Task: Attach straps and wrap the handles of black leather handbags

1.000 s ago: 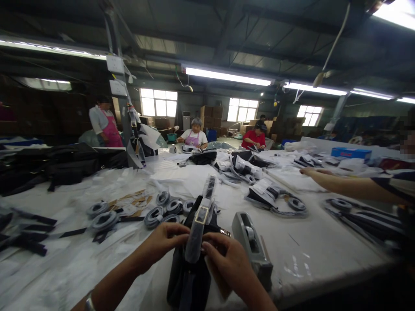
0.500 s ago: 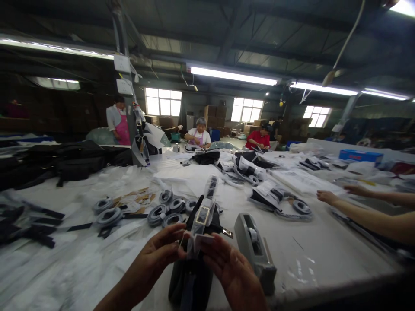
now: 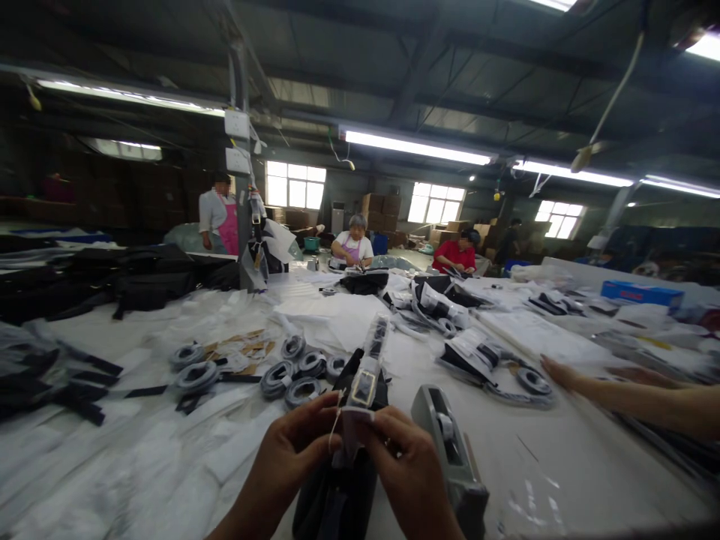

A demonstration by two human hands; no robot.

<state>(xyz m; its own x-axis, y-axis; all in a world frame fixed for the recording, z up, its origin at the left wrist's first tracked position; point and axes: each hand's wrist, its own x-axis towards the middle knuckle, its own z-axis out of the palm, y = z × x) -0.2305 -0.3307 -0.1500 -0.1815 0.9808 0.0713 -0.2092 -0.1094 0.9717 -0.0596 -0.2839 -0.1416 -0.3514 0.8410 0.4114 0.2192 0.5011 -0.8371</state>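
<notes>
A black bag (image 3: 336, 487) stands on the table in front of me. From its top rises a strap wrapped in clear plastic, with a gold-coloured buckle (image 3: 364, 386). My left hand (image 3: 298, 442) is closed at the left of the strap, a thin white string (image 3: 334, 429) pinched between thumb and fingers. On the other side my right hand (image 3: 406, 457) is closed on a small white tag (image 3: 358, 413), held just below the buckle. The hands hide part of the bag's top.
A grey tape dispenser (image 3: 453, 450) stands right of my right hand. Several wrapped coiled straps (image 3: 302, 390) lie ahead on the left. A co-worker's hand (image 3: 562, 373) reaches in from the right. More wrapped black pieces (image 3: 472, 351) and white sheets (image 3: 331, 311) lie farther back.
The right fingers have closed into a pinch on the tag, which now lies flatter across the strap. The left hand has drawn the string to the left. The camera view has shifted slightly.
</notes>
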